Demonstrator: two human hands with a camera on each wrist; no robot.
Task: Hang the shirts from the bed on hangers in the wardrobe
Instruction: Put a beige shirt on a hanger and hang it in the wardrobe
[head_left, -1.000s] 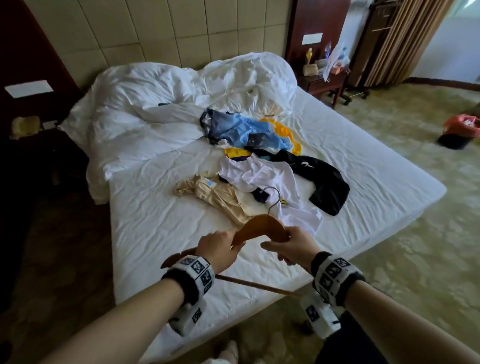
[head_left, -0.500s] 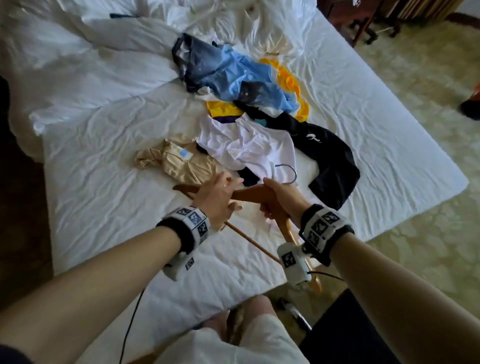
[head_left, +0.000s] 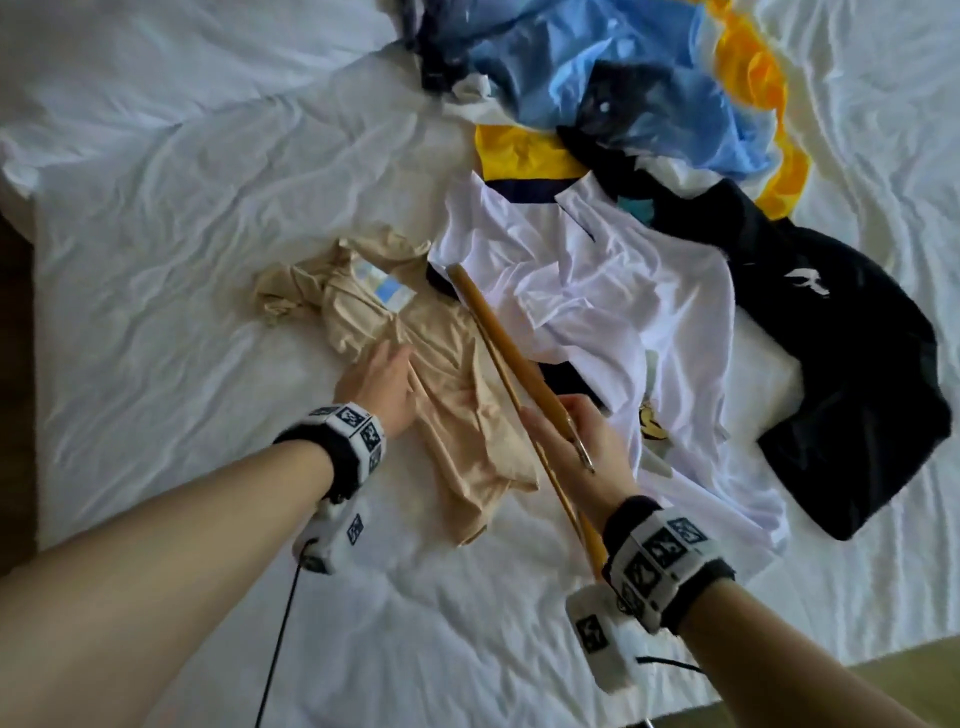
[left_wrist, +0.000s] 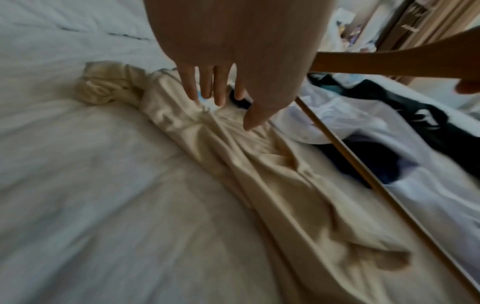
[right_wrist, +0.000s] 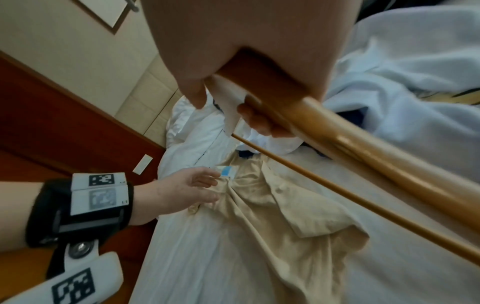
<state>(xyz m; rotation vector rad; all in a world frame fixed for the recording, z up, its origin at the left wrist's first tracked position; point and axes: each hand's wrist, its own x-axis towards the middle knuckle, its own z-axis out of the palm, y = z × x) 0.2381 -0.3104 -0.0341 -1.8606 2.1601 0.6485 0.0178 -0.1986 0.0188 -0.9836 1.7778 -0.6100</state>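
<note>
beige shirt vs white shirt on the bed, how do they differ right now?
The beige shirt is bunched into a narrow strip; the white shirt lies spread wider. The open left hand reaches over the beige one; nothing touches the white one. The white has dark trim; the beige is plain. Both lie on the bed.

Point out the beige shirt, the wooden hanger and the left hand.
beige shirt (head_left: 441, 384): head view, on the creased middle of the cloth.
wooden hanger (head_left: 485, 325): head view, on the shoulder arm above the fist.
left hand (head_left: 382, 387): head view, on the back of the hand.
</note>
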